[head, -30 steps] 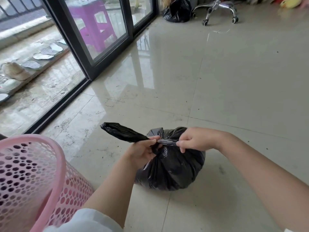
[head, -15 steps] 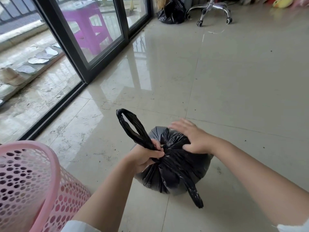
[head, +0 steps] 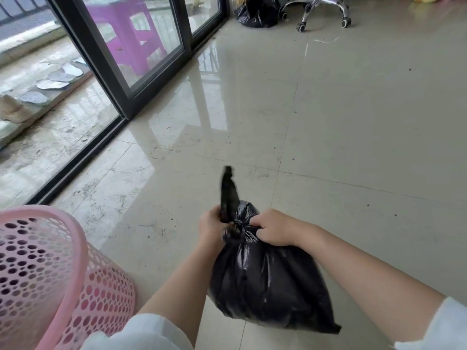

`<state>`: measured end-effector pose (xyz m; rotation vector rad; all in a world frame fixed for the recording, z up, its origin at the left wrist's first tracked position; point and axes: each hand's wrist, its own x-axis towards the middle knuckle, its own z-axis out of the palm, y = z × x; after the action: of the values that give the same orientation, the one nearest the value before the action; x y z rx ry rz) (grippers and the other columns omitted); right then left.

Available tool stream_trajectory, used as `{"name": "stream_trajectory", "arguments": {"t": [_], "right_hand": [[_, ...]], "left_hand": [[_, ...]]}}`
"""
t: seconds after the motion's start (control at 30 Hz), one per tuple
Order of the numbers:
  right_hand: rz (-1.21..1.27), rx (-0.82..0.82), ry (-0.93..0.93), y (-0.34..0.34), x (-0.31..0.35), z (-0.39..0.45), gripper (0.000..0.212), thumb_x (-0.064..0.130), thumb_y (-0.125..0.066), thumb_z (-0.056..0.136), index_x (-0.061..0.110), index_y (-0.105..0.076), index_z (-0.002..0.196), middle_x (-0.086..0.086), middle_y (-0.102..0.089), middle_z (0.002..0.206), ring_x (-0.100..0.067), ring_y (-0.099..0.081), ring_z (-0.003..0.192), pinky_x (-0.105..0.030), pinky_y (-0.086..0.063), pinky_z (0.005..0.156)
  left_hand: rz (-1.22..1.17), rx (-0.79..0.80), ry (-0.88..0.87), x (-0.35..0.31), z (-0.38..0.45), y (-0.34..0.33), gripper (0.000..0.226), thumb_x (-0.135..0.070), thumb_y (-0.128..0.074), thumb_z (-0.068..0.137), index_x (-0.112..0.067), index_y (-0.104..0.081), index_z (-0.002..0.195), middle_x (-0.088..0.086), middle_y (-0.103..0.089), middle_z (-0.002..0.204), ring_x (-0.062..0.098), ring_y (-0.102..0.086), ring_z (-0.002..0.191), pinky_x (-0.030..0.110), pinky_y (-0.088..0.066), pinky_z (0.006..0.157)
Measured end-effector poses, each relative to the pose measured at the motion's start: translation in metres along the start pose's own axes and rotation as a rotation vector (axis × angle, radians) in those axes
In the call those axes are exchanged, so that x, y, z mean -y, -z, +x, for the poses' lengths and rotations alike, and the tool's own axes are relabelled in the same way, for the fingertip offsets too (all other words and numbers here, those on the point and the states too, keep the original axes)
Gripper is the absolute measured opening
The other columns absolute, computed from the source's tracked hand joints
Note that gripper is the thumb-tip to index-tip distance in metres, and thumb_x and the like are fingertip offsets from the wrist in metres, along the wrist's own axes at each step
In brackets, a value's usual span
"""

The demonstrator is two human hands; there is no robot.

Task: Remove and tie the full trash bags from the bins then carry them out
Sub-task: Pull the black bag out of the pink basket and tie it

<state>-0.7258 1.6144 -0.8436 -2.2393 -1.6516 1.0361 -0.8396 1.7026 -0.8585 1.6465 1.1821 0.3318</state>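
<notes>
A full black trash bag (head: 267, 284) hangs low in front of me, its neck bunched at the top. My left hand (head: 211, 229) grips one twisted end of the neck, and that end sticks straight up. My right hand (head: 274, 229) grips the other side of the bunched neck. Both hands meet at the gathered top. At the lower left stands a pink perforated bin (head: 50, 274) with no bag visible in it.
A black-framed sliding glass door (head: 111, 79) runs along the left, with a purple stool (head: 131, 34) and shoes behind it. Far across the glossy tiled floor (head: 353, 122) lie another black trash bag (head: 255, 11) and a chrome chair base (head: 323, 8).
The bag has come nearer and looks raised off the floor. My right hand went from flat on the bag to gripping its neck. The end in my left hand now points straight up.
</notes>
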Motion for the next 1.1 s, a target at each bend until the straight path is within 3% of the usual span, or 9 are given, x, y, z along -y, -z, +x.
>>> {"name": "stream_trajectory", "arguments": {"t": [0.1,0.17,0.3,0.43,0.53,0.73,0.9,1.0,1.1], "right_hand": [[0.035,0.003,-0.003,-0.001,0.005,-0.001,0.016,-0.002,-0.04,0.079,-0.001,-0.052,0.069,-0.019,-0.061,0.084,-0.028,-0.052,0.078,-0.027,-0.042,0.07],[0.076,-0.009,0.013,0.002,0.004,-0.004,0.031,-0.004,-0.04,0.079,0.015,-0.049,0.056,-0.007,-0.056,0.067,-0.016,-0.047,0.064,-0.01,-0.039,0.059],[0.052,0.016,-0.01,0.005,-0.008,-0.004,0.028,-0.002,-0.039,0.08,0.015,-0.037,0.059,-0.007,-0.051,0.072,-0.019,-0.043,0.077,-0.027,-0.027,0.064],[0.004,-0.006,-0.035,0.006,-0.013,-0.001,0.034,-0.002,-0.038,0.08,0.018,-0.025,0.056,-0.009,-0.047,0.073,-0.019,-0.041,0.079,-0.029,-0.026,0.065],[-0.017,-0.04,-0.03,0.005,-0.013,0.001,0.035,-0.001,-0.038,0.081,0.017,-0.023,0.056,0.004,-0.034,0.063,-0.019,-0.038,0.077,-0.028,-0.019,0.06],[-0.027,0.035,-0.044,-0.001,-0.014,-0.005,0.031,0.0,-0.039,0.081,0.018,-0.026,0.058,-0.009,-0.046,0.082,-0.02,-0.042,0.081,-0.031,-0.033,0.071],[0.162,0.283,-0.064,0.009,-0.016,-0.018,0.009,0.022,-0.052,0.086,0.015,-0.058,0.085,0.003,-0.055,0.084,-0.013,-0.05,0.08,-0.024,-0.039,0.069],[0.282,-0.031,-0.068,0.022,-0.023,-0.015,0.019,0.023,-0.052,0.089,0.017,-0.066,0.078,0.001,-0.066,0.079,-0.011,-0.053,0.072,-0.023,-0.041,0.07],[0.327,-0.285,-0.017,0.026,-0.021,-0.003,0.023,0.006,-0.049,0.088,0.009,-0.065,0.104,-0.007,-0.068,0.104,-0.009,-0.055,0.074,-0.011,-0.042,0.068]], "left_hand": [[0.405,-0.051,-0.135,0.003,-0.002,-0.002,0.029,0.0,-0.05,0.085,-0.001,-0.053,0.114,0.025,-0.061,0.107,0.033,-0.057,0.101,0.032,-0.033,0.07],[0.508,0.001,-0.126,-0.003,-0.002,-0.002,0.031,-0.005,-0.048,0.088,-0.003,-0.051,0.118,0.024,-0.062,0.111,0.034,-0.056,0.105,0.033,-0.038,0.076],[-0.057,0.194,0.052,-0.013,0.003,0.007,0.03,0.01,-0.042,0.088,-0.011,-0.05,0.067,0.008,-0.051,0.065,0.02,-0.053,0.065,0.019,-0.043,0.054],[-0.625,0.293,0.296,-0.009,0.0,0.007,0.034,0.005,-0.035,0.092,-0.013,-0.052,0.068,0.003,-0.054,0.055,0.013,-0.052,0.053,0.022,-0.045,0.052],[-0.752,0.273,0.22,-0.008,0.001,-0.002,0.035,0.004,-0.031,0.093,-0.013,-0.051,0.07,0.0,-0.063,0.052,0.012,-0.058,0.053,0.023,-0.044,0.059],[-0.743,0.344,0.166,0.005,-0.004,-0.012,0.052,0.007,-0.032,0.093,-0.018,-0.058,0.055,-0.006,-0.064,0.054,0.009,-0.062,0.055,0.022,-0.048,0.061],[-0.59,0.214,0.19,0.013,-0.007,-0.001,0.028,0.01,-0.051,0.084,-0.01,-0.053,0.065,0.004,-0.06,0.054,0.016,-0.059,0.051,0.019,-0.05,0.048],[-0.466,0.169,0.199,0.021,-0.01,0.006,0.009,0.001,-0.063,0.08,-0.005,-0.062,0.072,0.008,-0.064,0.067,0.021,-0.061,0.065,0.026,-0.052,0.063],[-0.472,0.222,0.226,0.022,-0.01,0.006,0.016,0.002,-0.061,0.081,-0.007,-0.064,0.068,0.001,-0.068,0.058,0.02,-0.062,0.063,0.029,-0.051,0.067]]}}
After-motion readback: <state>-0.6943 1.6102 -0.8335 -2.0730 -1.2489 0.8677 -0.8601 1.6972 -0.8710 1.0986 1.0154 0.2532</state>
